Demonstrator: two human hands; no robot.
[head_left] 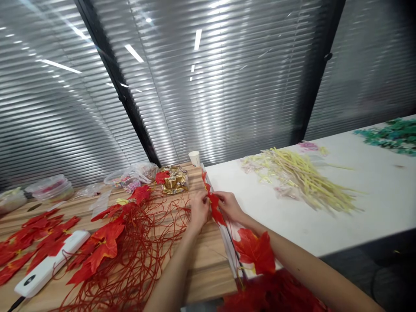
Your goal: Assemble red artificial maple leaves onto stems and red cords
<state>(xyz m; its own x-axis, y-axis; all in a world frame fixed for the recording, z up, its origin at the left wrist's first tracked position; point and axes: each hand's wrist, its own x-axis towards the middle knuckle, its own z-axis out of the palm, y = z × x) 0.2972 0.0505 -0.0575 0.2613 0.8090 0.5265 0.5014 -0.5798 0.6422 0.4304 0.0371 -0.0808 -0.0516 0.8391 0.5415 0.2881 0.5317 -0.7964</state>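
Note:
At the seam between the wooden and white tabletops, my left hand (199, 209) and my right hand (230, 205) face each other with a red leaf (216, 209) between them. Both hands have their fingers closed in a pinch at the leaf's upper part. Whether a cord lies between the fingertips is too small to tell. A large red-orange leaf (255, 250) hangs below my right hand, beside the forearm. Tangled red cord (139, 251) spreads over the wood left of my left hand, with more red leaves (104, 242) on it.
A white power strip (52, 263) lies at the left near flat red leaves (42, 232). Gold packets (174, 180), a paper cup (194, 158) and plastic tubs (51, 188) stand behind. Yellow stems (302, 177) and green foliage (394, 136) rest on the white table (351, 234).

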